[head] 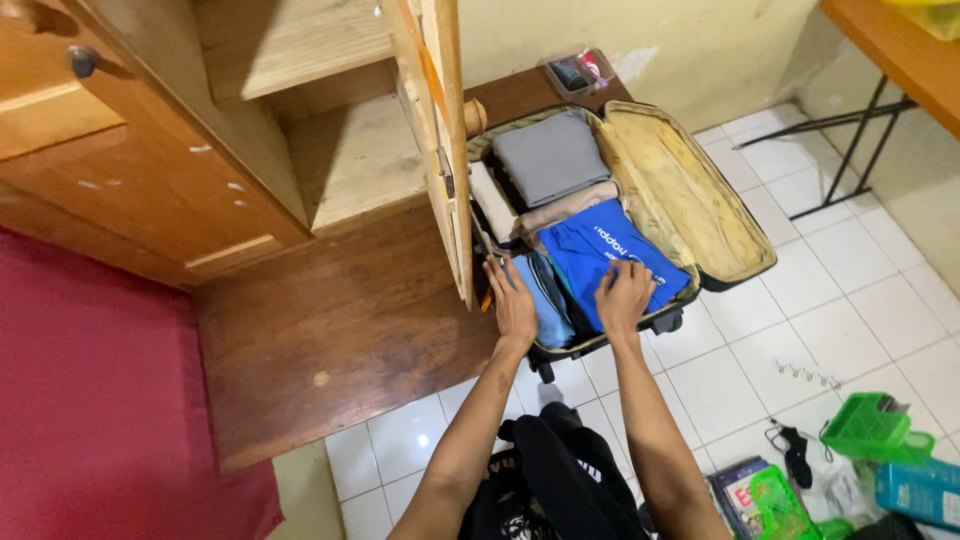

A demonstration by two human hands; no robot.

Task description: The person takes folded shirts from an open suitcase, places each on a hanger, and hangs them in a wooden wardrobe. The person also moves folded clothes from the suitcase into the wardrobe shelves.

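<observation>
An open suitcase (735, 262) lies on the white tiled floor, its yellowish lid flat to the right. Inside it are folded clothes: a grey piece (550, 155) at the far end, a beige piece (565, 208) below it, a bright blue shirt (600, 250) and a lighter blue piece (545, 305) near me. My left hand (513, 300) rests flat on the light blue piece at the suitcase's left edge. My right hand (625, 295) presses down on the near edge of the bright blue shirt, fingers bent. Neither hand grips anything.
An open wooden wardrobe door (445, 140) stands just left of the suitcase, with bare shelves (350, 150) behind. A red mattress (90, 400) lies at left. Black cloth (555, 470) sits on my lap. Green baskets (870, 425) and clutter sit at bottom right; a folding table (890, 50) stands top right.
</observation>
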